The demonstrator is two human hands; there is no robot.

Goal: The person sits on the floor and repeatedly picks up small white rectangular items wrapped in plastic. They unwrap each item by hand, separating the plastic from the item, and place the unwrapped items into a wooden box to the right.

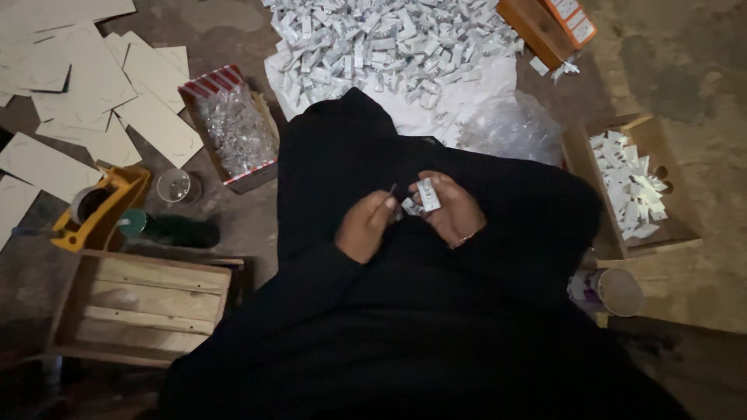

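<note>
I sit on the floor in black clothing, and both hands meet over my lap. My right hand (451,208) grips a small white packet (428,194) between thumb and fingers, with another small white piece just below it. My left hand (366,225) pinches a thin dark stick-like item (391,191) next to that packet. The two hands almost touch.
A large heap of small white packets (389,43) lies ahead on white sheeting. A cardboard box of white packets (630,183) stands at the right, a box of clear items (233,128) at the left. A wooden crate (140,307), yellow tape dispenser (97,206), cup (615,292) and flat card sheets (93,85) surround me.
</note>
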